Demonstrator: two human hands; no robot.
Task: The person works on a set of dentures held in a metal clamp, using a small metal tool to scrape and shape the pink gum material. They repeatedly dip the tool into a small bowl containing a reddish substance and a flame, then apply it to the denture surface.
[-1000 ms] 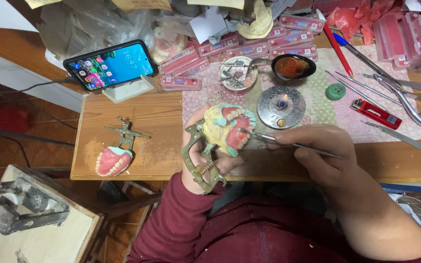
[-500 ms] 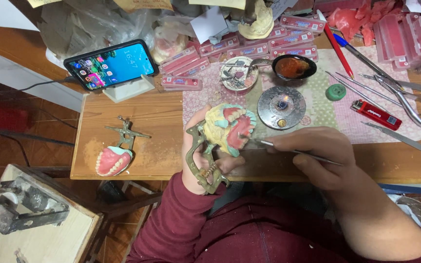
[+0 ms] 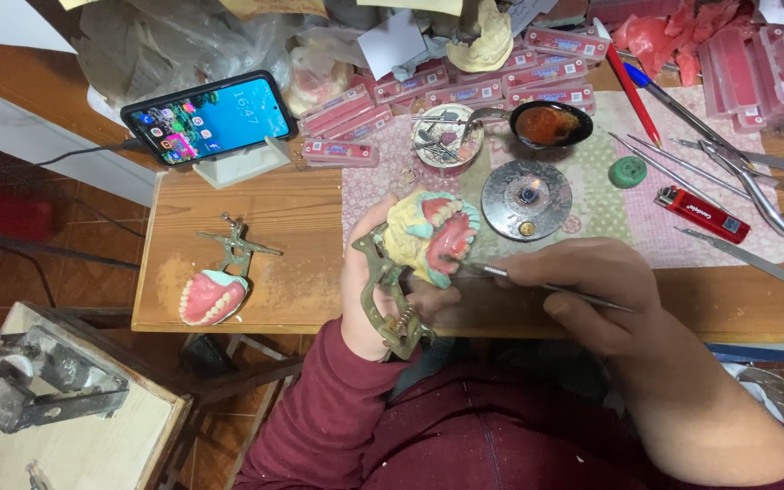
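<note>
My left hand grips a brass hinged articulator that carries a yellowish plaster model with a pink denture and white teeth. It is held over the near edge of the wooden table. My right hand holds a thin metal carving tool like a pen. Its tip touches the pink wax of the denture. A small round burner with a lit flame stands just beyond the denture.
A second denture on an articulator lies at the table's left. A phone on a stand, pink tooth-card boxes, a black dish of wax, a red lighter, pliers and metal tools lie beyond. A vise sits lower left.
The denture model has tilted and shifted slightly right in my left hand. My right hand has brought the tool tip in against the pink wax.
</note>
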